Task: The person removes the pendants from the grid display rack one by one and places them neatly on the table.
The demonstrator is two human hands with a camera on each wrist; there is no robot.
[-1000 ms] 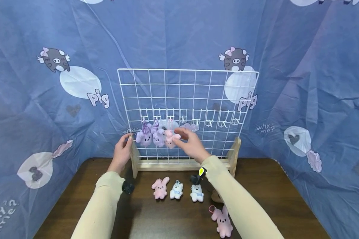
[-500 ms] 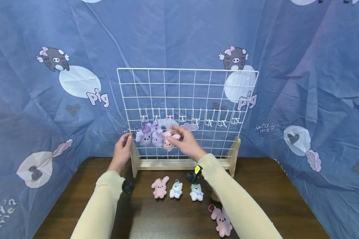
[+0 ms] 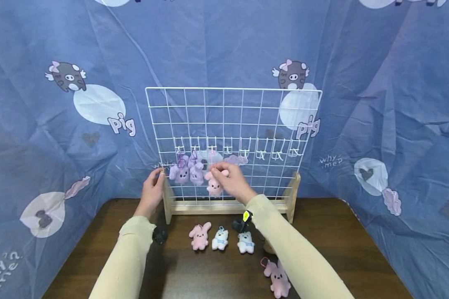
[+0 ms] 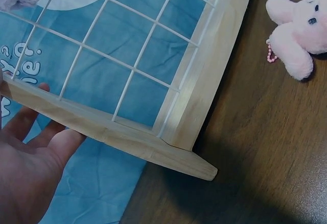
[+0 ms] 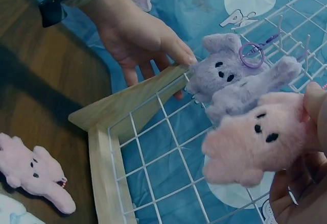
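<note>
One dark brown tabletop (image 3: pixel 205 276): wood-grained, spread beneath wire rack and loose toys.
Blue cloth (image 3: pixel 239 45): hung all around, creased, printed with pigs and the words "pig" and "why me?".
Wire rack (image 3: pixel 223 123): white grid held on wooden supports, fitted with eight hooks (image 3: pixel 260 155) in a row.
Purple plush toys (image 3: pixel 196 173): hung side by side at the two leftmost hooks.
Pink plush toy (image 3: pixel 214 189): in front of the grid, below the third hook from the left, strap running up toward it; hard to tell whether looped on.
Right hand (image 3: pixel 233 181): thumb and fingertips pinched together on the pink plush toy's top.
Left hand (image 3: pixel 153 192): thumb and fingers wrapped about the left wooden upright (image 3: pixel 167 201).
White toys (image 3: pixel 220 240): two, lying between loose pink toys (image 3: pixel 199 238).
Since a second ago: pink plush toy drawn lower, right hand shifted slightly leftward, left hand unmoved.
</note>
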